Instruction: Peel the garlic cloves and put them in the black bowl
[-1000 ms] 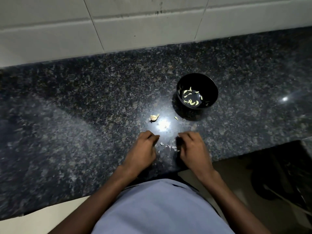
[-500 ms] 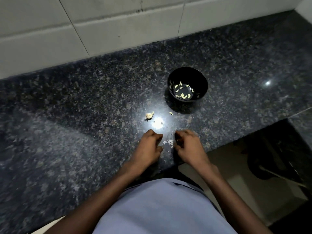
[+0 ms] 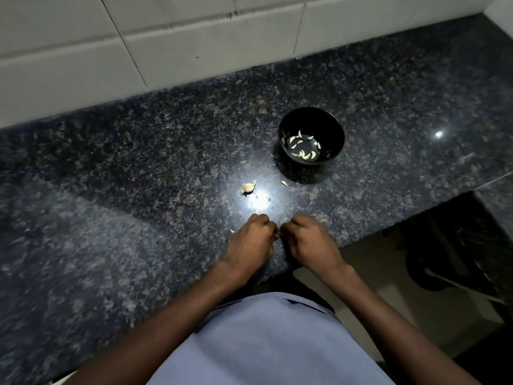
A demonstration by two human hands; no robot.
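Observation:
A black bowl (image 3: pixel 338 129) stands on the dark granite counter (image 3: pixel 138 168) and holds several peeled garlic cloves (image 3: pixel 304 154). A garlic piece with skin (image 3: pixel 249 186) lies left of the bowl, and a small loose clove (image 3: pixel 284 183) lies nearer to it. My left hand (image 3: pixel 249 243) and my right hand (image 3: pixel 311 240) sit close to the counter's near edge with fingers curled. Their fingertips meet and pinch a small garlic clove that is almost wholly hidden between them.
A white tiled wall (image 3: pixel 194 51) runs behind the counter. The counter's edge drops off at the right to a floor with dark objects (image 3: pixel 458 259). A scrap of peel (image 3: pixel 232 231) lies left of my left hand. A bright light reflection (image 3: pixel 259 200) shines ahead of my hands.
My two hands have drawn together until their fingertips meet. The peel bits that lay between them are now covered. The camera view has shifted a little.

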